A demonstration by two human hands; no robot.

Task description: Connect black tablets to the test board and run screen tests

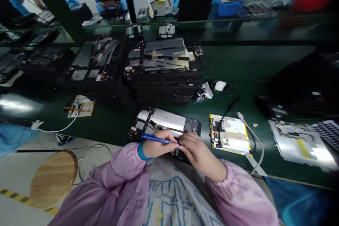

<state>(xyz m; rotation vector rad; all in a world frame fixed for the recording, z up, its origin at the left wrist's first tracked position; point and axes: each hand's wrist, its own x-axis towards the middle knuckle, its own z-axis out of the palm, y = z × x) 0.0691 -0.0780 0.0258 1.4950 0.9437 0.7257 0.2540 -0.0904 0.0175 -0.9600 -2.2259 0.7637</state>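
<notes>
An opened tablet (169, 122) with silver shielding lies at the near edge of the green bench, right in front of me. My left hand (159, 144) is closed around a blue pen-like tool (155, 138) that points right across the tablet's lower edge. My right hand (197, 150) rests beside it with fingers curled, touching the tool's tip and the tablet's near edge; what it pinches, if anything, is hidden. Both arms wear pink sleeves.
Stacks of black trays with opened tablets (164, 67) stand behind. A yellow-edged board (229, 134) with a cable lies to the right, another open device (299, 143) farther right. A small board (81, 106) and white cable sit left. A wooden stool (53, 178) stands lower left. People in blue work across the bench.
</notes>
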